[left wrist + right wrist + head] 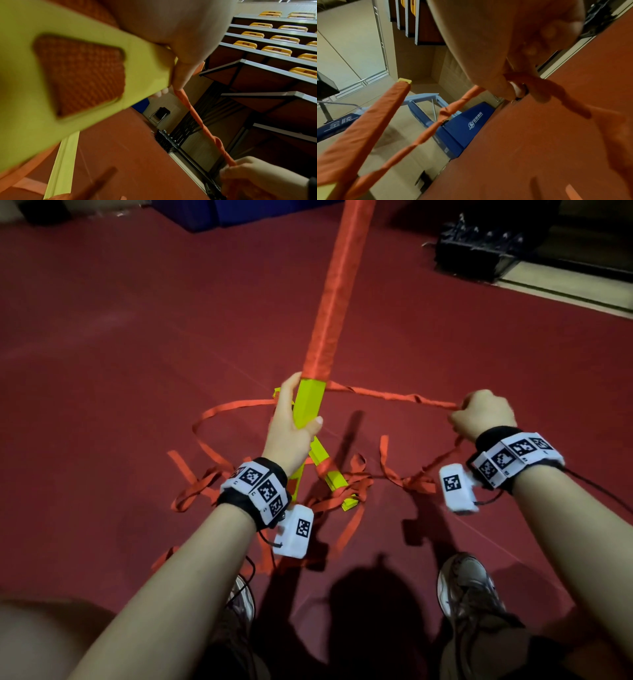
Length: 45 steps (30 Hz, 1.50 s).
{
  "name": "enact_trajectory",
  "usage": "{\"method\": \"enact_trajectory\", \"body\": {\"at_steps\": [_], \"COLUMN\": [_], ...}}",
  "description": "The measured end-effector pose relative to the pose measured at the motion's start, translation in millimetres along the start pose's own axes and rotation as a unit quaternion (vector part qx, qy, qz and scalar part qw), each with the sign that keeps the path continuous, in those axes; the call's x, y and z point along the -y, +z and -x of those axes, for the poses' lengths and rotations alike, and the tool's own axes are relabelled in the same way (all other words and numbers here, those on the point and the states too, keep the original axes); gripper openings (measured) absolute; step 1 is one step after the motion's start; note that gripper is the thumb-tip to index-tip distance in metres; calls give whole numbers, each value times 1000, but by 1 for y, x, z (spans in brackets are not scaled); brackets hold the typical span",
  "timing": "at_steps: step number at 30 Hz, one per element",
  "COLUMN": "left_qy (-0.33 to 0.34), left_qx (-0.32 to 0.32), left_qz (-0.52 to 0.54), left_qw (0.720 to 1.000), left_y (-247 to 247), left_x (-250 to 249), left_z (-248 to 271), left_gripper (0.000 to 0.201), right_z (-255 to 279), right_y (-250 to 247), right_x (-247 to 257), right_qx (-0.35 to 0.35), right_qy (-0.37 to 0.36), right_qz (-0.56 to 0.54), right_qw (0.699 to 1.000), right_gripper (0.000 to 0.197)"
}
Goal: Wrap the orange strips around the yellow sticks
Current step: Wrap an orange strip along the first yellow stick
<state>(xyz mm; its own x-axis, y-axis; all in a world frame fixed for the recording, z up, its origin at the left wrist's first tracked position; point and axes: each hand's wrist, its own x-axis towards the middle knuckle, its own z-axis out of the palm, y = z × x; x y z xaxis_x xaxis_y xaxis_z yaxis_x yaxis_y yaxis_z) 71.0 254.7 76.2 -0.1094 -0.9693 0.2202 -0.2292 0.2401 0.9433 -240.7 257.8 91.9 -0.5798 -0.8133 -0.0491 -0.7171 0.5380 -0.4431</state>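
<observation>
Orange cloth covered most of the yellow stick (308, 405), wound from just above the left hand (291, 429) up and out of the top of the head view; only a bare yellow stretch showed at that hand. The left hand gripped this bare part, fingers and thumb curled round it, holding the stick raised and leaning away from the person. From the lower edge of the wrapping a twisted orange strip (394, 398) ran across to the right hand (483, 416), which was closed in a fist around it, well apart from the stick.

The head view alone showed what lay below: more yellow sticks (325, 467) on the red floor (137, 337), tangled among loose orange strips (212, 474), with the person's shoes (466, 587) near the bottom edge.

The left wrist view added the stick's hollow, open end (80, 75) close up, the strip (205, 129) passing under the left fingertips (181, 75), and tiered rows of yellow seats (274, 39) behind. The right wrist view showed the far, uncovered tip of the stick (404, 80) above the wrapping, the strip (436, 121) pinched at the right fingers (505, 86), and a blue padded base (471, 125) with white lettering.
</observation>
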Motion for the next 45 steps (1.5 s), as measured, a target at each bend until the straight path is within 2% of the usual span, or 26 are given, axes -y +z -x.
{"method": "enact_trajectory", "body": {"at_steps": [3,5,7,9,10,11,12,14,16,18,20,22,24,26,28,34,36,38,40,42,45], "left_qy": [-1,-3,-8,-17,-20,-22,-21,-17,-19,-15,-13,-25,-38,-53,-68,-99,-103,-99,-91,-82,-76], "left_qx": [14,26,38,45,48,54,59,63,63,73,83,94,102,112,121,172,179,182,177,154,103], "left_qz": [-5,2,7,10,10,9,9,13,35,54,67,86,104,129,152,234,242,237,220,183,100], "left_qw": [1000,1000,999,999,999,998,998,998,997,996,994,992,989,984,979,952,948,949,955,968,987], "left_y": [4,6,8,10,11,12,13,15,18,22,26,31,35,38,38,36,35,34,36,40,44], "left_x": [4,4,3,0,0,0,0,0,1,1,2,1,-2,-5,-7,-14,-14,-13,-14,-14,-10], "left_z": [4,6,8,9,9,9,10,10,11,13,14,16,18,20,21,20,18,16,17,18,17], "left_gripper": [71,72,72,73,74,74,74,72,71,69,69,69,70,68,67,70,70,71,68,64,47], "right_z": [-12,-12,-6,2,4,2,2,4,15,24,34,49,64,71,72,76,71,65,59,57,61], "right_y": [-5,-11,-19,-28,-29,-30,-31,-31,-29,-19,-1,15,25,34,35,27,23,16,8,5,12], "right_x": [-5,-2,6,13,17,19,24,32,38,45,55,69,81,85,84,84,85,84,80,75,74], "right_qx": [-38,-103,-188,-271,-283,-266,-219,-68,46,95,151,232,284,302,300,300,282,263,227,161,102], "right_qy": [45,32,-44,-155,-192,-206,-200,-143,-103,-124,-168,-167,-149,-150,-151,-115,-104,-123,-160,-213,-251], "right_qz": [-139,-234,-256,-255,-252,-235,-199,-72,30,8,-121,-311,-444,-496,-512,-518,-521,-478,-394,-281,-204], "right_qw": [989,966,947,915,906,912,934,985,993,988,967,906,837,800,791,793,799,829,876,922,941], "right_gripper": [28,22,14,22,27,33,40,43,39,40,40,46,54,50,42,25,12,3,17,31,23]}}
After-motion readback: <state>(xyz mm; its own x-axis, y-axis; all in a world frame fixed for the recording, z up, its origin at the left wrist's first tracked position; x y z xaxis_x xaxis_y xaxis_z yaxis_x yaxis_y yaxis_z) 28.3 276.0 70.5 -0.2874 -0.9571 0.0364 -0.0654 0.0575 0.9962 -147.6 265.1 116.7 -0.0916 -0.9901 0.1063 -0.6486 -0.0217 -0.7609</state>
